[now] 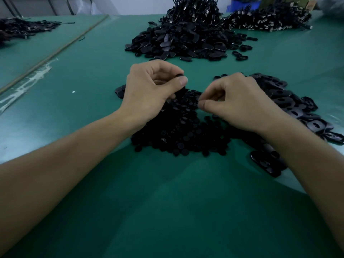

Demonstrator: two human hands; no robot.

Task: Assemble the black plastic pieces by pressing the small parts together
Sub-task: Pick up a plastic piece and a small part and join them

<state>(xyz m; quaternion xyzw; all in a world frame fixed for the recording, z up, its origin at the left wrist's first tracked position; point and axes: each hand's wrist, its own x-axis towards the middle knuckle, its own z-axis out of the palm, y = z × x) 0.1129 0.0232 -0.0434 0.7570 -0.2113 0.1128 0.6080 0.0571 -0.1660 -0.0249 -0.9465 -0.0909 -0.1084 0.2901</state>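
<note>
My left hand [149, 90] hovers over a heap of small round black buttons [178, 133] and pinches a black plastic piece [179, 76] between thumb and fingers. My right hand [236, 101] is curled just to the right, its thumb and forefinger tips meeting at the heap's top; whatever they pinch is too small to make out. A pile of flat black oval shells with holes [286, 101] lies under and beyond my right wrist.
A larger mound of black oval pieces [186, 43] lies further back on the green table [167, 202], with bundled cables and metal plugs [264, 19] behind it. Another dark pile [20, 28] sits far left, beyond a thin rod [55, 53]. Blue bins [243, 5] stand at the back.
</note>
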